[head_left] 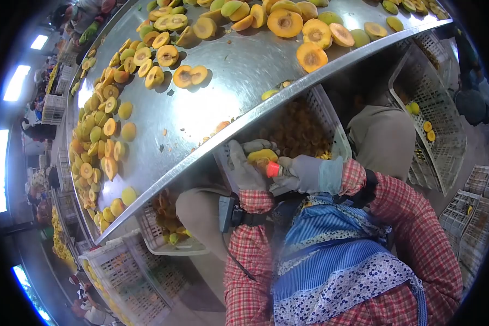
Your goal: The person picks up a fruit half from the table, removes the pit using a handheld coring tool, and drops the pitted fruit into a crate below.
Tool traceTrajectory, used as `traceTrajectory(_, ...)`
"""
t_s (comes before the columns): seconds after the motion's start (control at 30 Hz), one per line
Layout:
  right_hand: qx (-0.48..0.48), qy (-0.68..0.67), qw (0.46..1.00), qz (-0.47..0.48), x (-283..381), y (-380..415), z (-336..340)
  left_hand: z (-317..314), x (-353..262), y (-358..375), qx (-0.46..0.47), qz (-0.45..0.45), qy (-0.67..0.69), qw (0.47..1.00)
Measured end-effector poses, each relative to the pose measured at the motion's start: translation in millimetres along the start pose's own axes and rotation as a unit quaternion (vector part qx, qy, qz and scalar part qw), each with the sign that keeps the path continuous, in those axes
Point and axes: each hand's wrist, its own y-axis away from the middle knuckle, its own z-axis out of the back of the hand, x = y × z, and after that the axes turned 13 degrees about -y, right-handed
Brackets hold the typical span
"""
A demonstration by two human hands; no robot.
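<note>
My left hand [245,173], in a grey work glove, is closed around a yellow peach half [262,156]. From the other side my right hand [308,174], gloved too, grips a small tool with a red end [273,169]. The red end is right up against the fruit; the tool's working tip is hidden. Both hands are above a plastic crate [330,120] of brown pits and scraps, just below the rim of the metal table [223,140].
Many cut peach halves [285,23] lie along the far and left sides of the table. Another crate with scraps [174,247] stands by my left knee. A white crate [141,271] is at lower left, and a large crate with a few fruits [445,125] is at right.
</note>
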Motion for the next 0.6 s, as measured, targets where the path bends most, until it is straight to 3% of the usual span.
traceTrajectory(0.1, -0.024, 0.081, 0.994, 0.062, -8.5, -3.7, -4.2, 7.8, 4.7, -3.4, 0.051, 0.015, 0.056, 0.997)
traceTrajectory(0.17, 0.045, -0.164, 0.981, -0.089, 4.7, 6.7, -7.9, 7.6, 8.0, -3.0, 0.041, -0.001, 0.045, 0.998)
traceTrajectory(0.23, 0.013, -0.124, 0.990, -0.063, -5.8, -1.0, -14.8, 7.7, 15.4, -2.9, 0.030, -0.015, 0.035, 0.999)
traceTrajectory(0.3, -0.020, -0.085, 0.996, -0.036, -3.9, -1.4, -15.7, 7.0, 18.6, -5.7, 0.017, 0.014, 0.114, 0.993)
traceTrajectory(0.37, 0.072, -0.245, 0.960, -0.119, 8.3, 6.6, -12.1, 6.1, 14.4, -4.3, 0.022, -0.012, 0.080, 0.996)
traceTrajectory(0.43, 0.067, -0.238, 0.964, -0.100, 4.9, 4.9, -14.5, 6.5, 16.1, -5.7, 0.027, -0.042, 0.048, 0.998)
traceTrajectory(0.5, 0.059, -0.234, 0.967, -0.081, 2.8, 3.8, -12.6, 9.5, 36.0, -9.7, 0.109, 0.006, 0.257, 0.960)
traceTrajectory(0.53, 0.109, -0.268, 0.951, -0.114, 2.5, 2.8, -9.5, 10.3, 43.8, -10.6, 0.109, 0.009, 0.258, 0.960)
traceTrajectory(0.6, 0.158, -0.300, 0.929, -0.146, -7.7, -4.5, -4.9, 9.7, 56.0, -12.9, 0.012, -0.072, 0.033, 0.997)
